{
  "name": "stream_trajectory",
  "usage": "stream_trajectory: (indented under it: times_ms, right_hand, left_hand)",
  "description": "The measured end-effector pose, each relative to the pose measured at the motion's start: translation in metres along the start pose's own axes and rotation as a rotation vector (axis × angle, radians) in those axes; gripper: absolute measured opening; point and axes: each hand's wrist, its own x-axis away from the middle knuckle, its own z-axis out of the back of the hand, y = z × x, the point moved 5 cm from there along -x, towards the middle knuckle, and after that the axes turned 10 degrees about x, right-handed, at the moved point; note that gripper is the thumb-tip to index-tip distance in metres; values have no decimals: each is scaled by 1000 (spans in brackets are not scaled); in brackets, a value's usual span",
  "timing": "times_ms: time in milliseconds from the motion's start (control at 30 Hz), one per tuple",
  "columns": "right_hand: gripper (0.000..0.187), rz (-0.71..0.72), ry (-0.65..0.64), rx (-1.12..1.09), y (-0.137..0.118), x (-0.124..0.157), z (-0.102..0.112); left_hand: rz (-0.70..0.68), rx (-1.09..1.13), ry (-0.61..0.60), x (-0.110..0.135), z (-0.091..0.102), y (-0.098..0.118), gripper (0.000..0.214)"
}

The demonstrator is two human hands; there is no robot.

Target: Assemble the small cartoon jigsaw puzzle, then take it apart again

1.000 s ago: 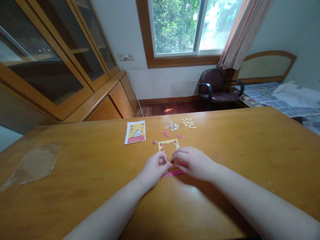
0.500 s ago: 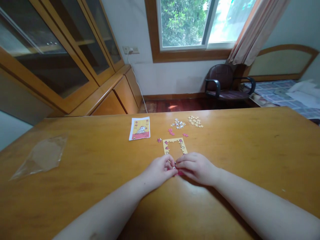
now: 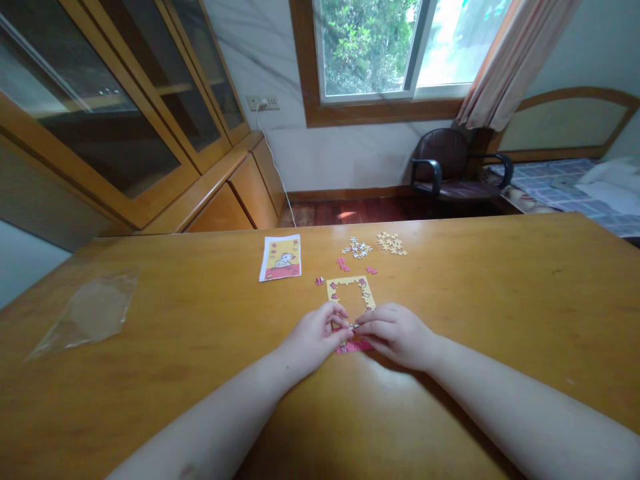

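Two bare forearms come in from the near edge, over a glossy wooden table. Left hand and right hand meet at the lower part of a puzzle border, which lies flat on the table. Left thumb and fingers bent, narrow gap; right fingers bunched, also narrow. Small piece, dark and whitish, sits right at the fingertips of both; can't tell which hand grips it, or whether both do. Border is yellow up top with small pink motifs, pink strip along the near side, table showing through the middle; the hands cover part of the lower sides.

Clear plastic bag lies flat, well off to the left. Just past the border's far left corner: small dark-pink cluster. Further out, a lone pink bit and a pink group, with the white pile just behind. Printed card, white animal on yellow and pink, lies left of these. Yellow pile right of the white one, near the far edge.

Beyond: glass-door cabinet left, dark armchair and bed right, window behind.
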Motion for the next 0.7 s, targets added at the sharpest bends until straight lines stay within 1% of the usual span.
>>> stream_trajectory:
  times_ms: [33, 67, 133, 200, 267, 333, 433, 700]
  right_hand:
    - [14, -26, -12, 13, 3, 0, -1]
    - [15, -52, -28, 23, 5, 0, -2]
    - [15, -93, -61, 36, 10, 0, -6]
    - [16, -110, -80, 40, 12, 1, -9]
    - [15, -106, -96, 38, 12, 2, -11]
    - [15, -99, -115, 35, 11, 3, -13]
    - [15, -107, -130, 37, 12, 4, -15]
    - [16, -120, -139, 26, 13, 3, -15]
  left_hand:
    - [-44, -126, 76, 0, 7, 4, 20]
    - [-91, -261, 111, 1, 12, 8, 18]
    - [-147, -493, 82, 2, 16, 13, 13]
    - [-163, -632, 15, 3, 14, 15, 17]
    - [-164, -723, -37, 4, 9, 14, 20]
    - [-157, -776, -69, 5, 5, 14, 23]
    - [-146, -793, -98, 6, 1, 14, 25]
    - [-161, -774, -94, 6, 0, 10, 27]
